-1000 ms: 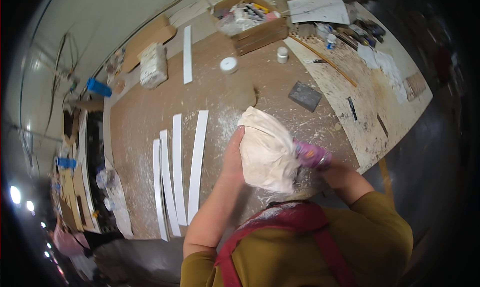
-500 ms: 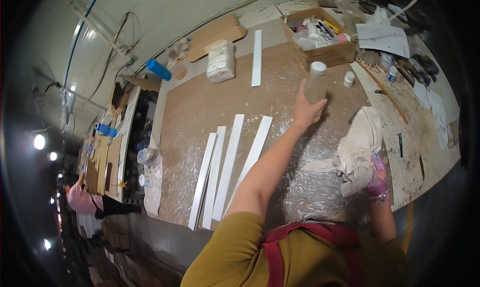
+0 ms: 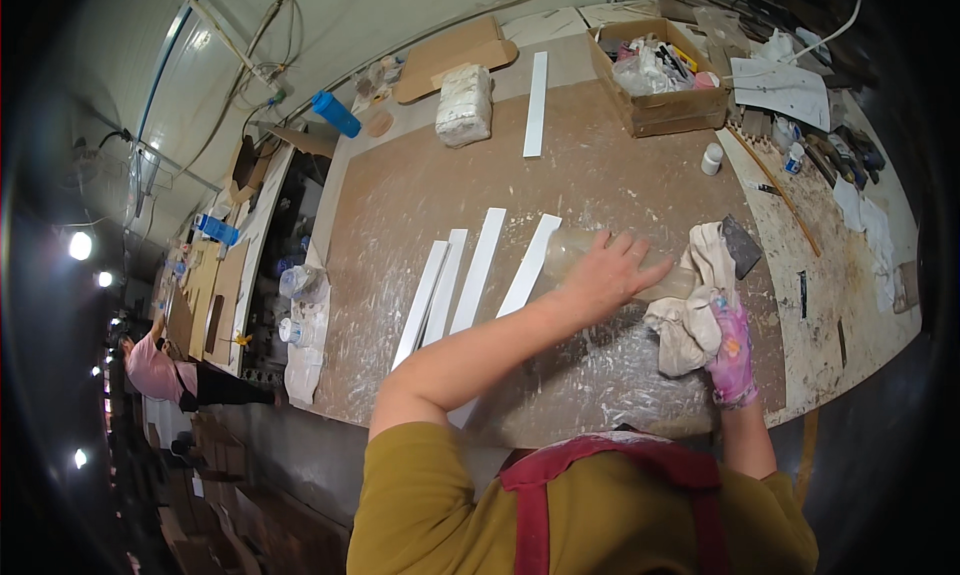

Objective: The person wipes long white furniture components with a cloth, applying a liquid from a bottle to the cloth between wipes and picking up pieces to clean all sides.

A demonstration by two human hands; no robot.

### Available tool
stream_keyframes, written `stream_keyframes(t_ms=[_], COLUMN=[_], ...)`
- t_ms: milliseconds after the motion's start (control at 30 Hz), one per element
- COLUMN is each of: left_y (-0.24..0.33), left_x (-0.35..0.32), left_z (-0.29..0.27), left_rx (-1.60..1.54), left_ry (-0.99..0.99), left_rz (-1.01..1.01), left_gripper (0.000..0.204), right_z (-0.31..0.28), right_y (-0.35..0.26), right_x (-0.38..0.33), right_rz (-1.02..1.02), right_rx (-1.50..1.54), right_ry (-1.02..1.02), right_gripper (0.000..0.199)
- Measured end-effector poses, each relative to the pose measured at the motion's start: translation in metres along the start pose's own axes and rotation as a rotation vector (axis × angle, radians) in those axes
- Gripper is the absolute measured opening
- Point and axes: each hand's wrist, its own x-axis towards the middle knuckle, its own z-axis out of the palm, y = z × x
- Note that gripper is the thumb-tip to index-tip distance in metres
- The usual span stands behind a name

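Observation:
My left hand (image 3: 606, 275) is wrapped round a translucent bottle (image 3: 568, 249), which lies tipped over sideways above the worktable. One end of it reaches the crumpled beige cloth (image 3: 685, 333). That cloth is bunched in my right hand (image 3: 735, 353), which wears a pink and purple patterned glove. A dark grey flat piece (image 3: 741, 247) shows just beyond the cloth. To the left of the bottle lie several long white strips; the nearest one (image 3: 530, 265) passes close to the bottle's end, and my left forearm covers part of them.
The brown, scuffed table board (image 3: 400, 185) carries another white strip (image 3: 536, 105), a wrapped white bundle (image 3: 464, 107) and a small white bottle (image 3: 712, 159). A cardboard box (image 3: 680, 113) of supplies stands at the far right, near a thin stick (image 3: 780, 200). Another person (image 3: 160, 365) stands at the left.
The bottle has gone from upright to sideways and come nearer, in my left hand. My right hand has moved the cloth slightly leftward to meet it. The dark grey piece shows more.

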Motion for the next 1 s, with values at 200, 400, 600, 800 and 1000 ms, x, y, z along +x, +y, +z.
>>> stream_keyframes(t_ms=[200,400,600,800,1000], left_y=[-0.022,-0.017,-0.018,-0.015,-0.020], left_x=[-0.003,0.001,-0.004,0.009,0.011], left_z=[-0.056,-0.069,-0.067,-0.060,-0.027], left_rx=[0.246,0.322,0.352,0.327,0.186], left_ry=[-0.134,-0.134,-0.185,-0.238,-0.218], left_rz=[-0.024,0.025,0.085,0.126,0.115], left_gripper=[0.069,0.064,0.056,0.055,0.069], right_z=[0.018,0.036,0.039,0.020,0.046], right_y=[0.020,0.039,0.046,0.015,0.051], right_x=[-0.007,-0.010,-0.022,-0.015,-0.020], right_rz=[0.726,0.581,0.486,0.596,0.786], right_rx=[1.709,1.379,1.248,1.559,1.963], right_ry=[0.041,-0.014,-0.111,-0.030,0.024], right_gripper=[0.031,0.034,0.036,0.035,0.035])
